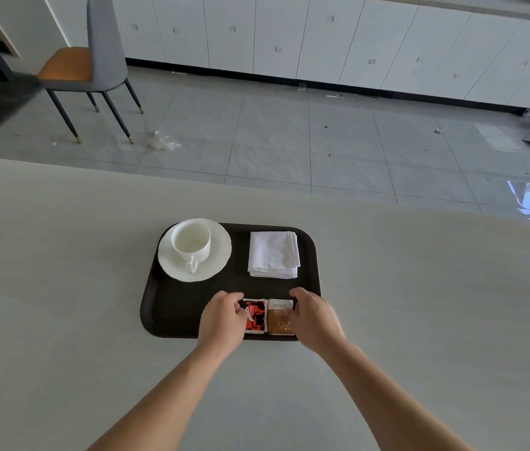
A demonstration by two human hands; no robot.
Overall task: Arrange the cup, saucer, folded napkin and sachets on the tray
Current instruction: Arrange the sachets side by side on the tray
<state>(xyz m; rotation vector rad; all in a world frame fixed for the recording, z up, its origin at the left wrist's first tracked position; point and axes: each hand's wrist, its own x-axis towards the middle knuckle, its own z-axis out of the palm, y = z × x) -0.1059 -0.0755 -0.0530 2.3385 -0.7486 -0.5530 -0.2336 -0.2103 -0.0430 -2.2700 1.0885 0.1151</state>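
1. A dark rectangular plastic tray (172, 307) with rounded corners lies on a pale matte table (62, 288).
2. A white ceramic cup (191, 244) stands upright on a white round saucer (218, 255) in the tray's far-left area. The cup's handle points toward the person.
3. A white folded cloth napkin (274, 254) lies flat in the tray's far-right area, well apart from the saucer.
4. 2 sachets lie flat, side by side with their edges touching, at the tray's near edge: a red, black and white sachet (257, 317) on the left and a brown sachet (279, 317) on the right.
5. The left hand (221, 317) holds the left edge of the red, black and white sachet with its fingers curled close together.
6. The right hand (314, 317) holds the right edge of the brown sachet, fingers likewise curled and narrow.
7. Both forearms are bare and reach over the table's near side.
8. Beyond the table are a grey tiled floor (289, 141), a grey chair with an orange seat (94, 60) and white cabinets (289, 37).
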